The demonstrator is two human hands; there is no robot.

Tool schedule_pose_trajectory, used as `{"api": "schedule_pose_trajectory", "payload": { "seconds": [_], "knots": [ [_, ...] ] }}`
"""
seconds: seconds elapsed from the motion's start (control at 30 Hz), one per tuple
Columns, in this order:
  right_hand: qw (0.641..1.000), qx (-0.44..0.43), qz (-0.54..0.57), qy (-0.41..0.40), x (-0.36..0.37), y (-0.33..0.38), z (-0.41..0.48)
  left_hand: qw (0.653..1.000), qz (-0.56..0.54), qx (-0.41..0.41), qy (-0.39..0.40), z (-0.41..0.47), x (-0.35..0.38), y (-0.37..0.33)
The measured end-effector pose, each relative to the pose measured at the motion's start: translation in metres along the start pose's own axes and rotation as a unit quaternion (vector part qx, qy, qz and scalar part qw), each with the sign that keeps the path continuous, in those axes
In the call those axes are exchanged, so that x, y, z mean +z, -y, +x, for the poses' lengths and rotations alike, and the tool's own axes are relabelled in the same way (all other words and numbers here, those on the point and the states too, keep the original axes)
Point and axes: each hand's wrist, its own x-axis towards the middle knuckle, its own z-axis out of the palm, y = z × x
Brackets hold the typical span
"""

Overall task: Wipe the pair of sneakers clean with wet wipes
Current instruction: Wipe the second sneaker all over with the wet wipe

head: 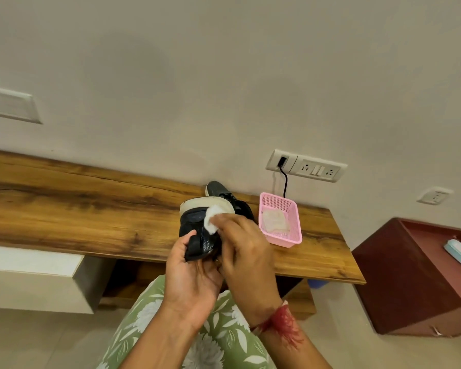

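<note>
Sneaker [197, 230], dark with a white sole, is being held just above the near edge of the wooden bench [91, 203], its sole showing on the far side. The left hand [189, 272] is gripping it from below, thumb pressing on the upper and fingers curling under the shoe. The right hand [242, 251] is pinching a white wet wipe [210, 218] in its fingertips and pressing it against the upper just beside the sole's edge. The second sneaker [224, 193] is lying on the bench at 1 o'clock from the held one, partly hidden behind it. At 3 o'clock a pink basket [293, 235] is sitting on the bench, holding a pale crumpled wipe [274, 221] — and at 12 o'clock from the basket a black cable [285, 182] is hanging from a wall socket [306, 166]. A red thread [280, 320] is circling the right wrist.
</note>
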Motion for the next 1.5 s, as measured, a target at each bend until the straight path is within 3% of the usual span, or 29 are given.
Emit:
{"api": "schedule_pose_trajectory", "payload": {
  "seconds": [0.13, 0.27, 0.4, 0.57, 0.67, 0.8, 0.93, 1.07, 1.1, 1.17, 1.23, 1.27, 1.5],
  "knots": [
    [0.997, 0.060, -0.032, -0.045, -0.002, -0.014, 0.008, 0.999, 0.029, 0.012, 0.008, -0.002, 0.000, 0.003],
    [0.999, -0.029, -0.013, 0.034, -0.003, 0.000, 0.003, 0.999, 0.010, 0.009, 0.046, 0.000, -0.003, 0.000],
    [0.999, 0.012, -0.035, -0.009, -0.008, -0.012, 0.019, 0.996, 0.071, 0.029, 0.038, 0.000, -0.001, 0.005],
    [0.985, -0.113, -0.071, 0.112, -0.007, 0.004, 0.014, 0.993, 0.106, 0.040, 0.032, 0.001, -0.002, 0.007],
    [0.992, -0.065, -0.085, 0.059, -0.012, -0.006, 0.024, 0.990, 0.132, 0.050, 0.030, -0.001, 0.000, 0.010],
    [0.978, -0.125, -0.084, 0.145, -0.009, 0.000, 0.021, 0.991, 0.119, 0.048, 0.031, -0.002, 0.000, 0.008],
    [0.992, -0.069, -0.068, 0.079, -0.012, -0.010, 0.029, 0.989, 0.139, 0.044, 0.023, -0.001, 0.000, 0.010],
    [0.983, -0.113, -0.040, 0.137, -0.010, -0.004, 0.022, 0.994, 0.101, 0.034, 0.015, -0.001, -0.001, 0.007],
    [0.989, -0.078, 0.004, 0.126, -0.013, -0.007, 0.022, 0.996, 0.083, 0.032, 0.011, 0.000, -0.002, 0.004],
    [0.995, 0.037, 0.094, 0.020, -0.023, -0.022, 0.026, 0.999, 0.036, 0.028, 0.002, 0.003, -0.005, -0.002],
    [0.973, 0.152, 0.155, -0.084, -0.033, -0.037, 0.027, 1.000, -0.005, 0.029, -0.004, 0.006, -0.006, -0.008],
    [0.962, 0.194, 0.167, -0.098, -0.035, -0.042, 0.025, 1.000, -0.015, 0.027, 0.002, 0.007, -0.006, -0.010],
    [0.947, 0.276, 0.165, -0.008, -0.010, -0.045, -0.001, 0.998, -0.039, 0.014, 0.056, 0.006, -0.005, -0.010]
  ]
}}
